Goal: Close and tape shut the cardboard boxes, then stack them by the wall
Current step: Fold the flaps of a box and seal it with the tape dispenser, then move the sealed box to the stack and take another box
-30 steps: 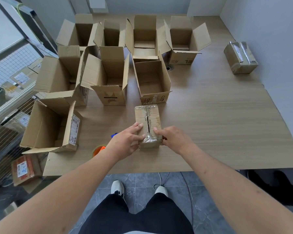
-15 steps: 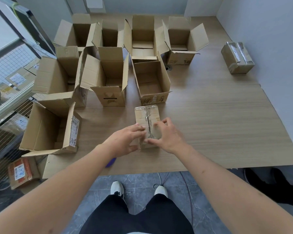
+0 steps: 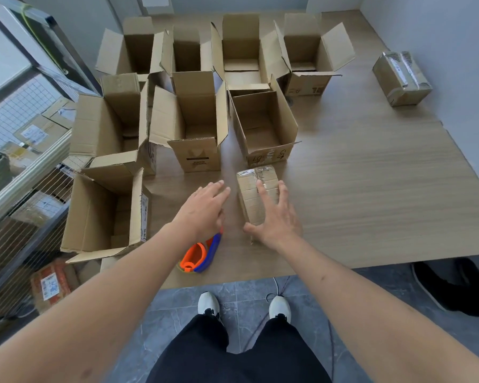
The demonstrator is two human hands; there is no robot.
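A small closed box (image 3: 251, 180) wrapped in clear tape lies on the wooden table (image 3: 371, 189) near its front edge. My right hand (image 3: 274, 217) rests on top of it with spread, straight fingers and the thumb at its near end. My left hand (image 3: 205, 208) hovers just left of the box, fingers straight, touching nothing. Below my left wrist an orange and blue tape dispenser (image 3: 198, 255) lies on the table. Another taped box (image 3: 401, 78) sits at the far right by the wall (image 3: 454, 64). Several open boxes, such as the nearest one (image 3: 263, 128), stand behind.
A large open box (image 3: 103, 214) overhangs the table's left front corner. More open boxes fill the left and back of the table. A wire rack (image 3: 25, 161) with parcels stands at the left. The table's right half is bare wood.
My left hand has let go of the small taped box and moved left. My right hand has slid from the box's near end onto its top with fingers spread.
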